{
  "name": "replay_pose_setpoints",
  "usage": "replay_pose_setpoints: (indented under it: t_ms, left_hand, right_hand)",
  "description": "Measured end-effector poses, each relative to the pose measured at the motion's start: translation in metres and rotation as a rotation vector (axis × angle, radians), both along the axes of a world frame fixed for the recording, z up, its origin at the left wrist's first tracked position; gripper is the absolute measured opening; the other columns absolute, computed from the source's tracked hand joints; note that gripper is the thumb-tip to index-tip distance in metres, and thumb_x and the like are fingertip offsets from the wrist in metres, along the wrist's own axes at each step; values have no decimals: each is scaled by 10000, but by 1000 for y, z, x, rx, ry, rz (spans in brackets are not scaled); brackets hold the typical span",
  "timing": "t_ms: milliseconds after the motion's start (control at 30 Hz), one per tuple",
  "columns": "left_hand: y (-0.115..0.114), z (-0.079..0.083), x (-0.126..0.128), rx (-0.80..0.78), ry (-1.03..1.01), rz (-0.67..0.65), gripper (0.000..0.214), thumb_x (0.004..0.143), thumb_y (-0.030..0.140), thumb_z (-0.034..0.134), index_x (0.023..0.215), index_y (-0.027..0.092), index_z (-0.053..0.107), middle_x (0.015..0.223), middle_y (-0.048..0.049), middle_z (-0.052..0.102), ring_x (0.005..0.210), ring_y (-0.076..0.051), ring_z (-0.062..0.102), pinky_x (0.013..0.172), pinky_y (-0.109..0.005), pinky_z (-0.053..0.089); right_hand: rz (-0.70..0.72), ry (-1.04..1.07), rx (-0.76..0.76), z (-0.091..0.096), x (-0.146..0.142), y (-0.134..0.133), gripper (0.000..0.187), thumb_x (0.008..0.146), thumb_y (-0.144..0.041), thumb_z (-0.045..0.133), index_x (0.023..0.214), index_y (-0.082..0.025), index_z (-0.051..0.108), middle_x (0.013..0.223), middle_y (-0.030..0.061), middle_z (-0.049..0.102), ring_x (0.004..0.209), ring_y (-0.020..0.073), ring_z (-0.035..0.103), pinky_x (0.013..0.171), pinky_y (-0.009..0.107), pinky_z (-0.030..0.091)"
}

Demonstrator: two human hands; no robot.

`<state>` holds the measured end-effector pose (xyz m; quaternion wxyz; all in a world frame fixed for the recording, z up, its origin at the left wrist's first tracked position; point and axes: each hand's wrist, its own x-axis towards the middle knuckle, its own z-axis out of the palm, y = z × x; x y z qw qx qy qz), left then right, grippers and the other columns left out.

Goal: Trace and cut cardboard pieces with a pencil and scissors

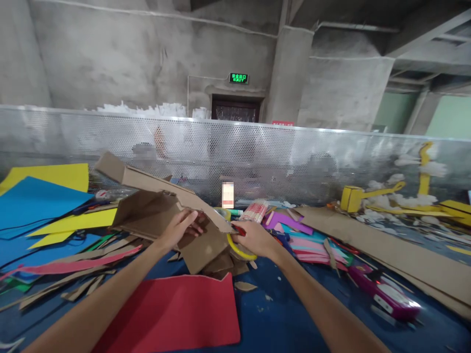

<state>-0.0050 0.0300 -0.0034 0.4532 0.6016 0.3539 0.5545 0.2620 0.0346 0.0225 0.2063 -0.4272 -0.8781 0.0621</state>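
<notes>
My left hand (pixel 183 226) is closed on the lower edge of a bent piece of brown cardboard (pixel 165 189), thumb on top and fingers curled beneath. The cardboard is raised above the table and slopes down toward the right. At its right end, my right hand (pixel 255 238) is closed around red-handled scissors (pixel 240 230); their blades are mostly hidden at the cardboard edge. Just below the right hand shows a yellow ring (pixel 241 249), perhaps a tape roll. More folded cardboard (pixel 202 247) lies under the held piece.
Red sheet (pixel 176 314) lies in front. Blue (pixel 40 201) and yellow sheets (pixel 69 176) and cardboard strips cover the left. To the right are coloured sheets (pixel 312 245), a purple device (pixel 386 294) and a long cardboard strip (pixel 386 250). A perforated metal screen (pixel 257 152) stands behind.
</notes>
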Motion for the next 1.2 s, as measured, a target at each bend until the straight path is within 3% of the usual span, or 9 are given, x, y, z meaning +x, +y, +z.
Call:
replay_pose_setpoints:
  t_ms: [133,267,400,500,567,633,867,967,1200]
  left_hand:
    - [5,7,-24,142,26,100,281,760,335,734,951,137,677,819,-69,723,693,-190,693,668,-275,553]
    - [10,1,-33,132,65,93,186,755,267,732,895,149,699,920,-81,735,726,-198,694,723,-289,553]
    - [1,-2,-25,58,55,-106,382,756,256,771,1113,164,669,1209,-143,680,927,-242,701,858,-336,533]
    - [-8,-3,-15,-53,-76,-257,509,793,386,746,1235,168,616,1352,-186,592,1041,-290,680,923,-391,518]
    - [-10,-4,-10,-177,-200,-255,527,842,534,638,1201,147,635,1313,-200,619,1036,-312,688,907,-406,535]
    - [-10,-6,-5,-295,-305,-194,522,886,569,544,1154,134,649,1205,-198,682,976,-305,713,858,-395,563]
    - [-8,-9,11,-397,-501,110,134,876,142,545,974,138,636,859,-82,767,645,-167,719,607,-265,605]
    - [-8,-10,14,-393,-512,107,125,873,101,525,926,113,637,823,-89,765,622,-160,710,569,-242,599]
    - [-11,-11,10,-328,-476,58,156,862,135,561,983,95,652,948,-107,768,783,-192,736,712,-280,620]
  right_hand:
    - [76,73,-17,7,30,12,400,823,-328,581,1191,-217,694,1181,77,709,1061,278,649,909,364,477]
    - [83,73,-47,11,56,21,518,747,-262,610,1260,-222,669,1297,71,652,1204,297,590,1050,422,423]
    - [39,60,-63,8,63,26,551,738,-264,599,1284,-219,656,1314,81,639,1224,301,581,1058,437,427]
    - [39,50,-37,5,61,27,549,748,-296,609,1285,-190,653,1311,99,639,1220,304,583,1067,431,415]
    - [47,41,-13,4,58,25,540,750,-316,617,1275,-195,657,1298,93,649,1195,304,599,1042,419,434]
    - [46,29,8,3,55,22,524,756,-336,625,1264,-214,662,1278,80,664,1158,302,621,994,402,464]
    - [10,-30,77,-2,45,17,524,772,-317,618,1276,-178,633,1161,113,712,989,280,675,840,349,494]
    - [-30,-35,130,-5,44,18,553,791,-308,596,1326,-167,589,1117,113,719,943,261,678,818,332,486]
    - [-125,-76,209,-13,41,21,663,763,-317,616,1402,-181,502,1360,142,585,1193,314,575,982,394,429]
